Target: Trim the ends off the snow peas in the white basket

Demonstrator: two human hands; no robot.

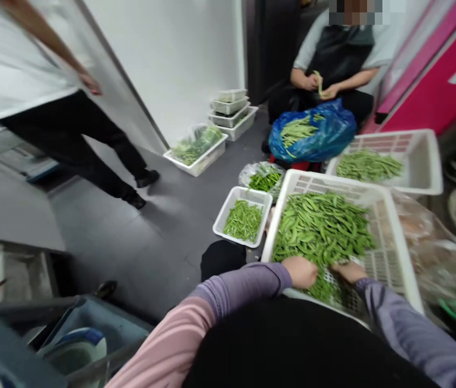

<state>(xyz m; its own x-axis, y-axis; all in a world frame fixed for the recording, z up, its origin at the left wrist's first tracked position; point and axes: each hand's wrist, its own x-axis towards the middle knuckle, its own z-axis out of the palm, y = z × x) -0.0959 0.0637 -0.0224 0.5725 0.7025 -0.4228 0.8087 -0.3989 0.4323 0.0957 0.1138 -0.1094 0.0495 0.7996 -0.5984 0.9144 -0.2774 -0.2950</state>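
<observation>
A large white plastic basket (pixel 400 237) stands in front of me with a heap of flat green pea pods (pixel 320 223) in it. My left hand (pixel 301 271) is closed over the near side of the heap; what its curled fingers hold, if anything, is hidden. Close by on the right, my right hand (pixel 349 271) reaches in with its fingers drawn together at the edge of the pods. Whatever lies in its fingertips is too small to make out. Below and between the hands is a pile of smaller green bits (pixel 325 291), against the basket's near wall.
A small white basket (pixel 216 223) of green chillies stands left, beside a plastic bag (pixel 280 188) of greens. Opposite, a seated person (pixel 345 54) handles a long bean above a blue bag (pixel 333 134). Another person (pixel 86 140) stands left. Stacked trays (pixel 234 129) line the wall.
</observation>
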